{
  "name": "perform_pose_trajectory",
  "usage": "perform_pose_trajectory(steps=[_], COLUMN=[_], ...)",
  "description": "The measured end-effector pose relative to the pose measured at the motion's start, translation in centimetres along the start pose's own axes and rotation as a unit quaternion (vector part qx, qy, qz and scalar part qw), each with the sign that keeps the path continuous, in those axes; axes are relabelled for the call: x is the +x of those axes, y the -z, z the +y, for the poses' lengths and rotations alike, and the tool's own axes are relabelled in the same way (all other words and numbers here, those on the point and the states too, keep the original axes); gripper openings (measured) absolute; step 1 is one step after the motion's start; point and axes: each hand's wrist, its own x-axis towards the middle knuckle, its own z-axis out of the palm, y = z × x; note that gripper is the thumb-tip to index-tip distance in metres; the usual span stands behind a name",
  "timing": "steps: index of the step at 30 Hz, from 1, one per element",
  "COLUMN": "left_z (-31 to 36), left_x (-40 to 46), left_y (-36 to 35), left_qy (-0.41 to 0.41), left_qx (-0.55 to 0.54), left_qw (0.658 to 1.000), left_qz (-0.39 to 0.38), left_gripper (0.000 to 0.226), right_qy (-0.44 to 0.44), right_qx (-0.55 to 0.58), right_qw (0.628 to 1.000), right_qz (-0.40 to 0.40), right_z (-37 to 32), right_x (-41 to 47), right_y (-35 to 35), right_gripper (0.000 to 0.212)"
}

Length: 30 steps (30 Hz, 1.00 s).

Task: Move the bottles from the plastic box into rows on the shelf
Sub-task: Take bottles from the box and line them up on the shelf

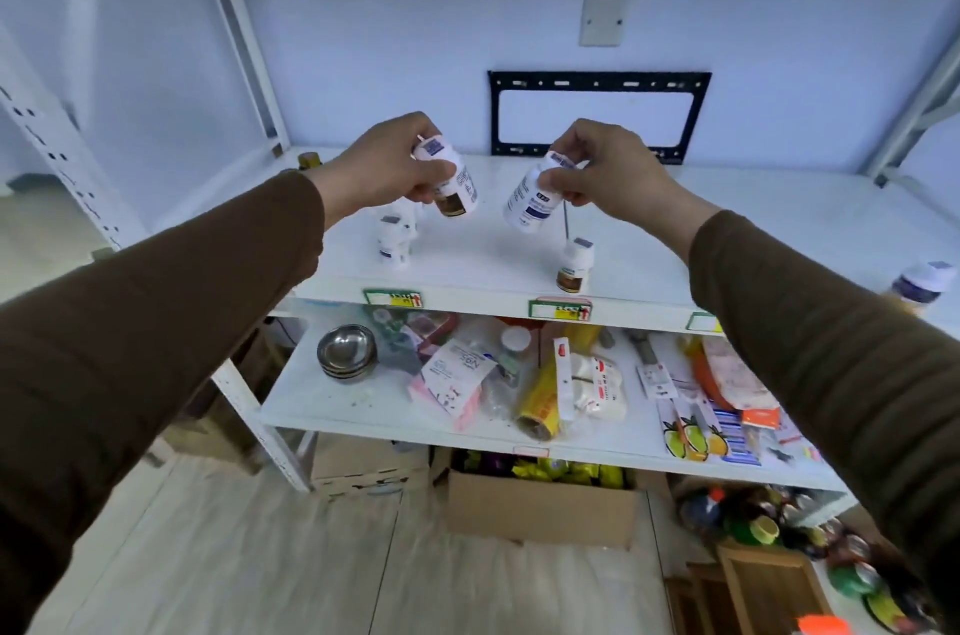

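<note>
- my left hand (387, 166) grips a white-capped bottle with brown base (451, 184) by its cap end, tilted, held above the top shelf (727, 239).
- my right hand (605, 169) pinches a white bottle with blue label (531, 203) at its cap, also tilted, off the shelf surface.
- the two held bottles are near each other but apart, over the middle of the shelf.
- white bottles (395, 236) stand upright on the shelf below my left hand, near the front edge; can't tell how many, blurred.
- one brown-bottomed bottle (575, 265) stands upright at the front edge, below my right hand.
- another bottle (922, 286) shows at the far right, partly hidden behind my right sleeve (831, 374).
- plastic box not in view.
- price tags (560, 309) line the shelf's front lip.
- lower shelf holds steel bowls (347, 351), packets and a yellow roll (540, 405).
- cardboard box (540, 504) sits on the floor under the shelves.
- black bracket (597, 80) on the wall behind.
</note>
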Motion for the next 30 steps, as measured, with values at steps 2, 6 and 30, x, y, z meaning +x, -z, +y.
perform_pose_trajectory(steps=[2, 6, 30], left_z=[-1.7, -5.5, -22.5], left_x=[0.8, 2.7, 26.5], left_y=[2.0, 4.8, 11.3], left_qy=[-0.002, 0.003, 0.021], left_qx=[-0.005, -0.007, 0.06], left_qw=[1.0, 0.999, 0.998], left_qz=[0.012, 0.04, 0.012], left_gripper=[0.024, 0.024, 0.031], right_qy=[-0.001, 0.01, -0.058], right_qx=[-0.005, -0.041, -0.19], right_qw=[1.0, 0.999, 0.98], right_qz=[0.01, 0.006, -0.008], right_z=[-1.0, -2.6, 4.3], right_x=[2.1, 6.2, 37.6], right_y=[-2.1, -5.5, -21.2], right_gripper=[0.028, 0.031, 0.033])
